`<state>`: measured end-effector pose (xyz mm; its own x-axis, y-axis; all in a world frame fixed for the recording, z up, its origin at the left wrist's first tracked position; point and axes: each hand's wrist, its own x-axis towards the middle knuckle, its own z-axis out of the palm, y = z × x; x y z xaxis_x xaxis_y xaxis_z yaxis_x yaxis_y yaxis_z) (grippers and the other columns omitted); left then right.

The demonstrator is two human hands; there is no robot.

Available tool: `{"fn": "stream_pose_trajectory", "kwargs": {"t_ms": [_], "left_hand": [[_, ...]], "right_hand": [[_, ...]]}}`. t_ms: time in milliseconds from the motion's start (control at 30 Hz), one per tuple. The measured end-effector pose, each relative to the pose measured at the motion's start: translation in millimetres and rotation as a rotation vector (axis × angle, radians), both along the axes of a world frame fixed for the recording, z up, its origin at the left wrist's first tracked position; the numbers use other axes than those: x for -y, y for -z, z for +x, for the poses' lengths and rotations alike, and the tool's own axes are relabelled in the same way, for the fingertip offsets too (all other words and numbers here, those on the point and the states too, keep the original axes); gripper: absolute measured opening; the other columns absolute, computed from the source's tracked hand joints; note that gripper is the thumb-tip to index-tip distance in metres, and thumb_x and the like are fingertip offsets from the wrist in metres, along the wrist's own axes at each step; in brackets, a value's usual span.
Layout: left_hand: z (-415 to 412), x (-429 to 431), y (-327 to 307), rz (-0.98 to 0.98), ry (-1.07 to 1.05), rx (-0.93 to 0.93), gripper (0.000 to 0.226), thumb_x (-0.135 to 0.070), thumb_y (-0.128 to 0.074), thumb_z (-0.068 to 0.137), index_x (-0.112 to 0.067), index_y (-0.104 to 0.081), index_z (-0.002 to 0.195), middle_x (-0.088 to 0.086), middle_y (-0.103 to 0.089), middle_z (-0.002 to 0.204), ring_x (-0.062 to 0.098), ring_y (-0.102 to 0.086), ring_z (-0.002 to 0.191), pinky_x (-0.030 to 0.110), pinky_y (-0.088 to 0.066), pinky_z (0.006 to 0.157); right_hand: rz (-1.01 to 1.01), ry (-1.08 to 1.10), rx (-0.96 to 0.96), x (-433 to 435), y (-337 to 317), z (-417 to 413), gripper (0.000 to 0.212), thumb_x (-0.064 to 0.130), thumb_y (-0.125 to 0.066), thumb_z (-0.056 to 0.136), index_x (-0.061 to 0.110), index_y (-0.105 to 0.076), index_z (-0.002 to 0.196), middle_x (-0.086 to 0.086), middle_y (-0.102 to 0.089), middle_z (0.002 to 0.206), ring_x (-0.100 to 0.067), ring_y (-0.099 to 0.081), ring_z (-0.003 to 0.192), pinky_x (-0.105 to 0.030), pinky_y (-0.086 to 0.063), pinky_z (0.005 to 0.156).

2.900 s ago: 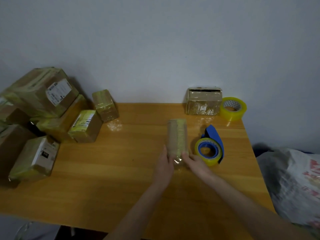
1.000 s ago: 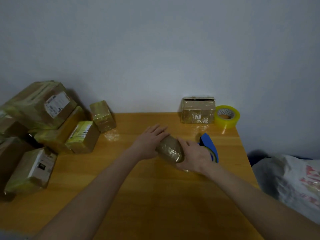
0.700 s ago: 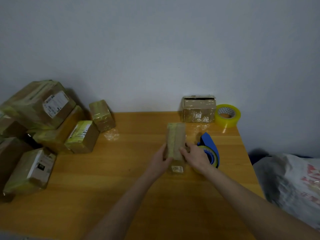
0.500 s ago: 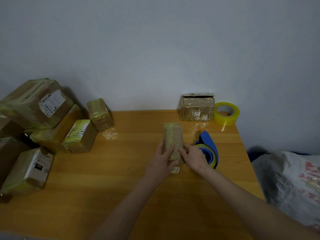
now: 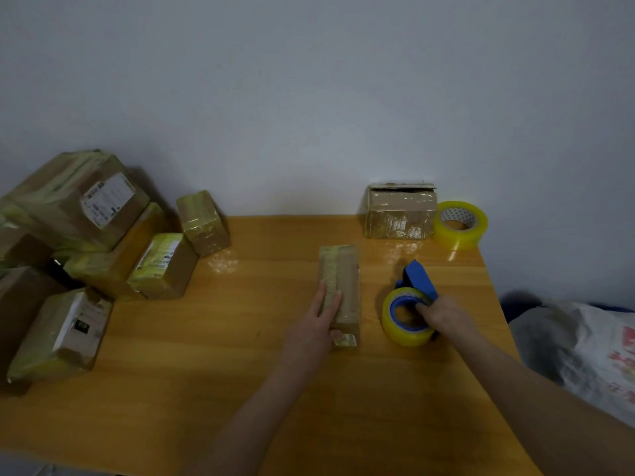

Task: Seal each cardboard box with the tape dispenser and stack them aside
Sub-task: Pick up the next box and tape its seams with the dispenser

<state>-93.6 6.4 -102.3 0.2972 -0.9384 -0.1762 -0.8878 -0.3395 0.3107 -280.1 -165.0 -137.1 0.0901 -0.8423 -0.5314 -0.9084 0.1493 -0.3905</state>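
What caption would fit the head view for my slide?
Left hand rests flat on a narrow box while the right hand grips the tape dispenser.

The long box [image 5: 340, 290] lies flat mid-frame on the desk [image 5: 206, 355], its length running away from the viewer. It is brown card under glossy tape, with a yellowish strip along its left side and a small label at the near end. The left hand [image 5: 314, 329] rests on its near left part, fingers straight. Just right of it, not touching, lies the dispenser [image 5: 410, 304]: a blue frame carrying a yellow roll, gripped by the right hand [image 5: 443, 314]. At upper right an open box [image 5: 400, 214] stands, its front covered in crinkled tape. At far left a pile [image 5: 86, 252] of taped boxes sits tilted, several with white labels.
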Motion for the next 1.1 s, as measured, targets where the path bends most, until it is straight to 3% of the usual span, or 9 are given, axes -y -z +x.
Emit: {"fn": "stream_pose_trajectory", "kwargs": {"t_ms": [133, 333, 433, 567, 667, 767, 900, 1100], "left_hand": [[-1, -1, -2, 0.025, 0.005, 0.021, 0.073, -0.031, -0.050, 0.097, -0.042, 0.000, 0.150, -0.013, 0.021, 0.157, 0.017, -0.052, 0.117, 0.032, -0.054, 0.083], [0, -3, -3, -0.018, 0.011, -0.047, 0.075, -0.024, -0.053, 0.097, -0.042, -0.004, 0.151, -0.018, 0.025, 0.150, 0.017, -0.047, 0.125, 0.032, -0.051, 0.091], [1, -5, 0, -0.065, 0.022, -0.059, 0.076, -0.022, -0.055, 0.095, -0.043, -0.007, 0.150, -0.016, 0.021, 0.154, 0.017, -0.045, 0.127, 0.030, -0.050, 0.093], [3, -3, 7, -0.169, 0.042, -0.136, 0.075, -0.015, -0.060, 0.092, -0.040, -0.019, 0.149, -0.015, 0.012, 0.157, 0.015, -0.027, 0.141, 0.024, -0.041, 0.103], [3, 0, 10, -0.208, 0.059, -0.245, 0.073, -0.006, -0.061, 0.090, -0.034, -0.026, 0.148, -0.018, 0.013, 0.152, 0.014, -0.013, 0.146, 0.024, -0.033, 0.110], [3, 1, 11, -0.212, 0.094, -0.218, 0.074, -0.009, -0.060, 0.090, -0.034, -0.022, 0.149, -0.015, 0.017, 0.152, 0.015, -0.018, 0.145, 0.026, -0.037, 0.107], [3, 1, 10, -0.172, 0.111, -0.085, 0.079, -0.022, -0.060, 0.090, -0.039, -0.012, 0.150, -0.009, 0.017, 0.158, 0.017, -0.031, 0.138, 0.028, -0.046, 0.095], [8, -2, 2, -0.174, 0.097, -0.135, 0.077, -0.036, -0.061, 0.089, -0.035, -0.015, 0.151, -0.012, 0.017, 0.156, 0.019, -0.022, 0.142, 0.027, -0.040, 0.102]], "right_hand": [[0.073, 0.039, 0.028, 7, 0, 0, 0.032, 0.030, -0.064, 0.091, 0.010, -0.049, 0.071, -0.006, -0.049, 0.066, -0.022, -0.050, 0.061, -0.033, -0.039, 0.057], [0.122, 0.150, 0.274, 8, -12, 10, 0.023, 0.012, -0.070, 0.084, 0.007, -0.051, 0.072, -0.006, -0.047, 0.063, -0.017, -0.044, 0.050, -0.027, -0.033, 0.042], [0.300, 0.233, 0.440, 5, -32, 11, 0.017, 0.003, -0.067, 0.080, 0.005, -0.050, 0.083, -0.012, -0.053, 0.077, -0.024, -0.051, 0.061, -0.033, -0.041, 0.052], [0.363, 0.253, 0.606, 3, -65, 7, 0.033, 0.010, -0.077, 0.075, 0.000, -0.059, 0.101, -0.016, -0.063, 0.092, -0.030, -0.060, 0.076, -0.038, -0.050, 0.066], [0.356, 0.188, 0.698, 1, -88, 2, 0.038, 0.018, -0.082, 0.073, 0.003, -0.064, 0.103, -0.011, -0.068, 0.090, -0.025, -0.063, 0.075, -0.034, -0.053, 0.061], [0.250, 0.053, 0.708, -1, -105, 1, 0.043, 0.022, -0.085, 0.071, 0.011, -0.061, 0.105, -0.009, -0.066, 0.103, -0.026, -0.064, 0.090, -0.035, -0.054, 0.073], [0.122, -0.164, 0.644, -9, -119, -4, 0.052, 0.009, -0.082, 0.072, 0.016, -0.054, 0.116, -0.005, -0.061, 0.109, -0.023, -0.063, 0.094, -0.030, -0.052, 0.072], [0.091, -0.262, 0.742, -14, -122, -17, 0.054, -0.003, -0.077, 0.071, 0.024, -0.057, 0.114, -0.003, -0.065, 0.108, -0.017, -0.067, 0.093, -0.027, -0.056, 0.074]]}}
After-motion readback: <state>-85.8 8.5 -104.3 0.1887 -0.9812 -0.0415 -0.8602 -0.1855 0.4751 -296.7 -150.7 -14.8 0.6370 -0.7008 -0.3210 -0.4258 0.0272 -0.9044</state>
